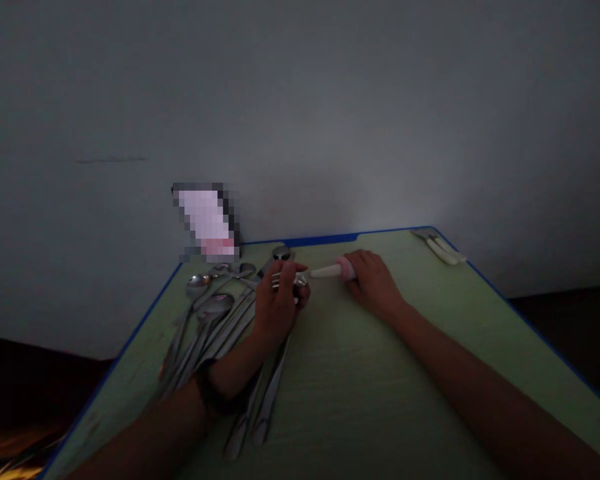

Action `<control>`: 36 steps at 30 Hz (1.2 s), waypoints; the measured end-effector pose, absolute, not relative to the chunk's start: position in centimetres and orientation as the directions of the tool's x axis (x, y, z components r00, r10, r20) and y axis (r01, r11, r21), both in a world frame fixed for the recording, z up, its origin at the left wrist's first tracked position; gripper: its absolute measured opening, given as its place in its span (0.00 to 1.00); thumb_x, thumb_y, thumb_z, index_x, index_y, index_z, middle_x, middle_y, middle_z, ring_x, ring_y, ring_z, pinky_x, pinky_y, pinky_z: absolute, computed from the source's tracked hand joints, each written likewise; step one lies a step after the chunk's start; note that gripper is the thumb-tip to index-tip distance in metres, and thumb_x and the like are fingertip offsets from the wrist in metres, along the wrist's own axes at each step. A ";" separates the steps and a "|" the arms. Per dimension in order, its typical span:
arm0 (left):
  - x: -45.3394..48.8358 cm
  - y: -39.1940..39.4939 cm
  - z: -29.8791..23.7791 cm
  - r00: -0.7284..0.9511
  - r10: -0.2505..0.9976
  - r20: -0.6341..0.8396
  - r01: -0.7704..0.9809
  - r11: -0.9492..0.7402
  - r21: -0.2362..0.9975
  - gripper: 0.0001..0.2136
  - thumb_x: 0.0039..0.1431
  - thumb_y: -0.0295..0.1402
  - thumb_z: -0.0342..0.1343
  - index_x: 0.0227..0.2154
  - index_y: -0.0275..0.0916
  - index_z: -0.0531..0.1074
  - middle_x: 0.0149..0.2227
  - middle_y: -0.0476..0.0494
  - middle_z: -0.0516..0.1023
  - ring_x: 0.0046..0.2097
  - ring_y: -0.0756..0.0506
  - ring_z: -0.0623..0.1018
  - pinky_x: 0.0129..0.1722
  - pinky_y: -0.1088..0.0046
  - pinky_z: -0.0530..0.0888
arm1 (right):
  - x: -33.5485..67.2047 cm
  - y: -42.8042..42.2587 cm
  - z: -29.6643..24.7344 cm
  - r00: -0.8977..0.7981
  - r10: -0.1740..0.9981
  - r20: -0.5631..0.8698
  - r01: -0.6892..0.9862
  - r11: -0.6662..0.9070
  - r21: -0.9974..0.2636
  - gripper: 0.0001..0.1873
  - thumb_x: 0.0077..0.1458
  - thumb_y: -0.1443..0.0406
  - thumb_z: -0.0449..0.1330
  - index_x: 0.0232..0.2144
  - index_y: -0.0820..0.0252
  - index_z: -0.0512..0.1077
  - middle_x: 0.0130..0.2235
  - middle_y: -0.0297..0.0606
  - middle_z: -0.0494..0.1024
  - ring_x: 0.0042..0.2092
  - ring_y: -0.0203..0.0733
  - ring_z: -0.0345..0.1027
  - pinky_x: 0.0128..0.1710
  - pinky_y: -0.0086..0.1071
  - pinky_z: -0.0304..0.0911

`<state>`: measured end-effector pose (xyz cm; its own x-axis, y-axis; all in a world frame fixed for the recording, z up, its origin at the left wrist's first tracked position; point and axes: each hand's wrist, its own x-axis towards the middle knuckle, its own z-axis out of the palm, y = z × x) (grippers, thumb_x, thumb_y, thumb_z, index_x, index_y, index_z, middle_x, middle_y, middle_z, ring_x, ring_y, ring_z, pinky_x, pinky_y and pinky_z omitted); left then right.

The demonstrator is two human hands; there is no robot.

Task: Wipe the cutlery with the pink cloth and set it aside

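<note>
My left hand is closed around the shiny metal end of a piece of cutlery, whose exact kind I cannot make out. Its white, tapered handle reaches across to the right. My right hand grips the handle's far end, where a pink part shows beside the fingers. Under and beside my left forearm lie many metal spoons, among them a large spoon, a smaller spoon and another spoon behind the left hand. Long metal handles point toward me.
The pale green table has a blue edge and stands against a grey wall. A blurred-out phone-like object leans at the back left. White-handled forks lie at the back right corner.
</note>
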<state>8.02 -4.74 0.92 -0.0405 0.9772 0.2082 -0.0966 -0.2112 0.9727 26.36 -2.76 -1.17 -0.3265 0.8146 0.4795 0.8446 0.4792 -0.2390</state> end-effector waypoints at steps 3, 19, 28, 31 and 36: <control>8.2 -4.7 0.7 0.066 0.977 0.201 -0.079 -0.196 0.977 0.13 0.59 0.44 0.50 0.31 0.38 0.65 0.15 0.57 0.65 0.15 0.54 0.66 0.12 0.84 0.61 | 25.6 -3.2 -1.2 -0.338 0.815 0.471 0.844 0.484 -0.232 0.14 0.55 0.67 0.51 0.44 0.63 0.66 0.42 0.46 0.71 0.44 0.47 0.60 0.45 0.39 0.55; 8.3 -5.0 0.3 0.356 0.904 0.238 0.499 -0.399 0.769 0.13 0.64 0.37 0.41 0.24 0.40 0.60 0.16 0.56 0.64 0.19 0.52 0.66 0.22 0.77 0.61 | 24.4 -3.8 -0.7 -0.385 0.710 0.590 0.821 0.555 -0.132 0.10 0.58 0.67 0.49 0.37 0.62 0.70 0.38 0.42 0.74 0.43 0.44 0.60 0.47 0.40 0.51; 8.1 -5.4 0.9 0.297 0.917 0.267 0.413 -0.375 0.830 0.15 0.64 0.38 0.41 0.22 0.40 0.58 0.13 0.57 0.63 0.17 0.53 0.64 0.21 0.78 0.61 | 24.5 -3.6 -0.1 -0.425 0.678 0.599 0.816 0.574 -0.071 0.12 0.60 0.66 0.47 0.37 0.63 0.69 0.39 0.43 0.73 0.43 0.44 0.60 0.46 0.39 0.52; 8.1 -5.4 1.0 0.257 0.931 0.260 0.360 -0.342 0.868 0.15 0.65 0.39 0.40 0.24 0.39 0.62 0.12 0.57 0.63 0.17 0.54 0.64 0.21 0.79 0.62 | 25.2 -3.2 -0.1 -0.382 0.696 0.609 0.842 0.534 -0.082 0.13 0.62 0.65 0.46 0.37 0.62 0.69 0.39 0.43 0.73 0.42 0.43 0.60 0.46 0.39 0.51; 8.2 -5.5 1.1 0.203 0.949 0.242 0.205 -0.282 0.937 0.15 0.64 0.40 0.42 0.27 0.37 0.65 0.13 0.54 0.67 0.17 0.54 0.65 0.19 0.81 0.61 | 25.9 -2.7 -0.2 -0.304 0.741 0.599 0.883 0.455 -0.115 0.14 0.62 0.63 0.45 0.39 0.61 0.69 0.39 0.43 0.73 0.44 0.44 0.60 0.46 0.38 0.52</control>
